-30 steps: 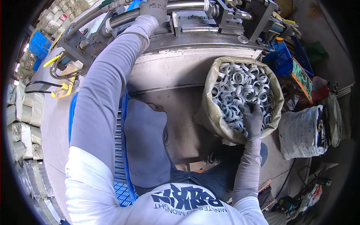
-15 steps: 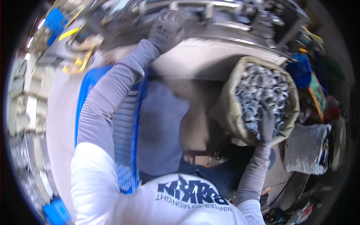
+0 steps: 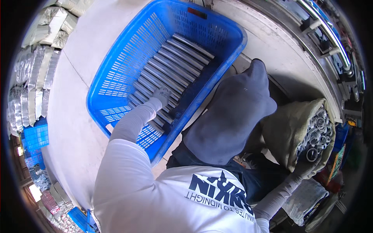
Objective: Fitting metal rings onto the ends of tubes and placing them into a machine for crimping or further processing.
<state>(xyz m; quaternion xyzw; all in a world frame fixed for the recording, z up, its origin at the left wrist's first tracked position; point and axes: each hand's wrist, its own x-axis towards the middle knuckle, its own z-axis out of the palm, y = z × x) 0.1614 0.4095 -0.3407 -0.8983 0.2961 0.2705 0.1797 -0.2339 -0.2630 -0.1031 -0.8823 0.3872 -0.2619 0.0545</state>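
My left hand (image 3: 162, 96), in a grey glove, is down inside a blue plastic crate (image 3: 97, 91). Its fingers curl over one of the metal tubes (image 3: 176, 64), which lie side by side across the crate's bottom. At the right, an open woven sack (image 3: 285, 130) holds many loose metal rings (image 3: 316, 134). My right hand (image 3: 305, 169) is at the sack's near edge, just below the rings; its fingers are hidden there, so whether it holds a ring does not show.
A grey-covered rounded form (image 3: 233, 116) lies between crate and sack. A metal machine with shiny bars (image 3: 330, 35) runs along the upper right. Wrapped bundles (image 3: 33, 77) are stacked at the left, above a blue basket (image 3: 35, 136). A white packed bag (image 3: 305, 198) sits below the sack.
My left hand has gone from the machine at the top down into the crate. The view has swung left, bringing the whole crate in. My right hand has stayed at the sack.
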